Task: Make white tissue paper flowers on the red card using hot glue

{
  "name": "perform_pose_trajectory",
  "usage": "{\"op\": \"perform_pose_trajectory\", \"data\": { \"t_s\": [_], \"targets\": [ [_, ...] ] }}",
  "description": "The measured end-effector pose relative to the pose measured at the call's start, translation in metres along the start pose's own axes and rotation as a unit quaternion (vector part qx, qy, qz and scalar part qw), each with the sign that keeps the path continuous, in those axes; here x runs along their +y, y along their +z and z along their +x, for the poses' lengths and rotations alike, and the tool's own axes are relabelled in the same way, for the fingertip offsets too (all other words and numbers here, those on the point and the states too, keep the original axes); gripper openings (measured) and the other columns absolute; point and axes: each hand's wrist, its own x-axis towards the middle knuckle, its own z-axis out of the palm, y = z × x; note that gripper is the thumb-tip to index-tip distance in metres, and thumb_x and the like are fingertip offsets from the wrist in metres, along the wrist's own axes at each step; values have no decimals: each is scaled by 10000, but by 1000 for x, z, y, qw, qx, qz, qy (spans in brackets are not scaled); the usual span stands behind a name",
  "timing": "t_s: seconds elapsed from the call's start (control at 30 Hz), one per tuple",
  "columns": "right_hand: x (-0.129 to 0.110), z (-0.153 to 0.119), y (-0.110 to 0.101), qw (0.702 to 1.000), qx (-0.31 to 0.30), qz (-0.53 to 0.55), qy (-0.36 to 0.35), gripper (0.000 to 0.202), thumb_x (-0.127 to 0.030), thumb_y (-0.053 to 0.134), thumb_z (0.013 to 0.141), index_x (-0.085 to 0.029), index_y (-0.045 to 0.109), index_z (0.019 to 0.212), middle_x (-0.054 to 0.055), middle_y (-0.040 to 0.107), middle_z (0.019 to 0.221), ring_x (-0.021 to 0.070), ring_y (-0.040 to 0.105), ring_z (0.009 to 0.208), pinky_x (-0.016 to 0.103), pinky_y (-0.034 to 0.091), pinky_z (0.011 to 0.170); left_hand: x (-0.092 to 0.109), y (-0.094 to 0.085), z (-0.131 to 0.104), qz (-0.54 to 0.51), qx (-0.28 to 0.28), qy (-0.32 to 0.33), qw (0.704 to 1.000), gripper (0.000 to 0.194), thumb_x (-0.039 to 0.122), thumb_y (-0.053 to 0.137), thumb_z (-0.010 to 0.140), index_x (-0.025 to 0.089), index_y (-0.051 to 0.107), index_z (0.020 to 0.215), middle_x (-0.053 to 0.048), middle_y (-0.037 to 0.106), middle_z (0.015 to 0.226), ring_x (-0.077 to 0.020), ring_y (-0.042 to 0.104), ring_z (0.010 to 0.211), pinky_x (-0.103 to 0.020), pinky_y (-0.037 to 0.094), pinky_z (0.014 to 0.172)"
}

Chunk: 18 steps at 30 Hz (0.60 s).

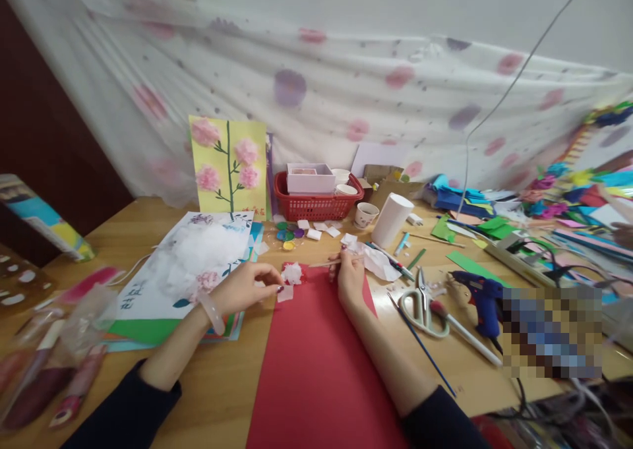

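A long sheet of red paper [316,370] lies on the wooden table in front of me. Near its far end sits a small cluster of crumpled white tissue paper [293,273]. Beside that cluster, my left hand [250,287] pinches a small whitish tissue paper square [285,295] between thumb and finger. My right hand [350,279], over the right edge of the red sheet, grips a thin wooden stick [324,264] that points left toward the cluster. Its lower fingers are partly hidden.
Left lies a white flower picture [148,287] on stacked coloured sheets; a yellow flower picture [237,165] stands behind. A red basket [316,206], paper cup [366,215] and white roll [392,220] are at the back. Scissors [422,307] and a blue glue gun [484,300] lie right.
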Motion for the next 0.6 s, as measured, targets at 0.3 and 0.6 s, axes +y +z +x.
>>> {"op": "perform_pose_trajectory", "data": {
  "t_s": [0.3, 0.6],
  "targets": [
    [-3, -33, -11, 981, -73, -91, -153, 520, -547, 405, 914, -200, 570, 564, -13, 505, 413, 118, 455, 368, 234, 335, 411, -8, 40, 15, 52, 69, 9, 996, 165, 260, 548, 763, 204, 702, 787, -25, 723, 763, -200, 657, 712, -286, 470, 645],
    [-2, -37, -6, 893, -151, -301, -297, 555, -509, 306, 982, -205, 622, 641, 40, 634, 536, 137, 581, 487, 230, 384, 505, -14, 41, 18, 83, 97, 26, 991, 146, 250, 553, 788, 193, 685, 811, -26, 668, 765, -171, 596, 656, -284, 463, 630]
  ]
}}
